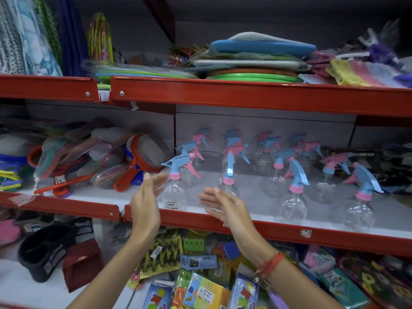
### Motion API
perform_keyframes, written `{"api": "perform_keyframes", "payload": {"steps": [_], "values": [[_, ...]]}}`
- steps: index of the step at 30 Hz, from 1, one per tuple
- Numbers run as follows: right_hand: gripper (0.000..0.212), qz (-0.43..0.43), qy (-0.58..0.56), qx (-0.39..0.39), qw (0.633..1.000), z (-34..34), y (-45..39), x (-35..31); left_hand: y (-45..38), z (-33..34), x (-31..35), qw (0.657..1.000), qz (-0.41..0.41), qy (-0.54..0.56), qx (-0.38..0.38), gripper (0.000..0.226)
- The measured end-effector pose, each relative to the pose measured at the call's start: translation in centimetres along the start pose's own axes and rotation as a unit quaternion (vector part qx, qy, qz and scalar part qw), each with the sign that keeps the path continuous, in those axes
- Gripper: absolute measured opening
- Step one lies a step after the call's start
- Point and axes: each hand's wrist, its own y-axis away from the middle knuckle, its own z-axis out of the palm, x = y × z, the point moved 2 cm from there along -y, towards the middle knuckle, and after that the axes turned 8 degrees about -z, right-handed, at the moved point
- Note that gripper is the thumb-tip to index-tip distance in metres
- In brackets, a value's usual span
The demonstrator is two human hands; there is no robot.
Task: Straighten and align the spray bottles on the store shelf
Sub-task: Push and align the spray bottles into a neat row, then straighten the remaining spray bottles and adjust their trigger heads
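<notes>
Several clear spray bottles with blue and pink trigger heads stand in rows on the white middle shelf [263, 198]. The front-left bottle [175, 192] carries a price sticker, and its blue nozzle points left. Behind my right hand stands a second front bottle [228, 175]. Further right along the front stand two more, one [294, 197] and another [361, 204], with heads turned different ways. My left hand [146, 199] is open, fingers stretched, just left of the front-left bottle. My right hand [223, 205] is open in front of the second bottle. Neither hand holds anything.
Red strainers and packed kitchen tools [89, 161] are piled on the shelf section to the left. The red shelf lip [289, 233] runs along the front. Above lie stacked mats and plates [252, 63]. Packaged goods [200, 286] fill the shelf below.
</notes>
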Motion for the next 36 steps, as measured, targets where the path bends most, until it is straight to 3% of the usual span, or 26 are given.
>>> {"api": "perform_keyframes", "payload": {"steps": [6, 10, 12, 15, 19, 22, 29, 36], "values": [[0.028, -0.041, 0.002, 0.18, 0.983, -5.6, 0.3, -0.4, 2.5, 5.3, -1.0, 0.988, -0.087, -0.03, -0.124, 0.045], [0.025, -0.024, 0.075, 0.224, 0.971, -8.1, -1.8, 1.4, 3.6, 7.7, -2.1, 0.978, -0.136, -0.079, -0.14, 0.048], [0.039, 0.02, 0.11, 0.182, 0.977, -8.7, -3.4, 2.3, 4.2, 8.6, -2.2, 0.972, -0.157, -0.099, -0.145, 0.054], [0.066, 0.102, 0.06, 0.058, 0.991, -8.3, -5.3, 2.5, 5.0, 10.0, -2.0, 0.956, -0.217, -0.112, -0.166, 0.074], [0.078, 0.144, 0.02, -0.049, 0.988, -7.5, -5.6, 2.1, 5.3, 11.1, -1.7, 0.95, -0.249, -0.092, -0.162, 0.107], [0.082, 0.153, 0.01, -0.065, 0.986, -7.8, -4.9, 1.8, 4.8, 11.2, -1.9, 0.947, -0.26, -0.093, -0.163, 0.115], [0.09, 0.156, 0.011, -0.089, 0.984, -9.4, -3.0, 0.8, 3.6, 11.6, -2.1, 0.948, -0.234, -0.09, -0.198, 0.104], [0.094, 0.155, 0.0, -0.088, 0.984, -9.7, -2.2, 0.8, 2.1, 11.8, -2.7, 0.948, -0.23, -0.09, -0.203, 0.121]]}}
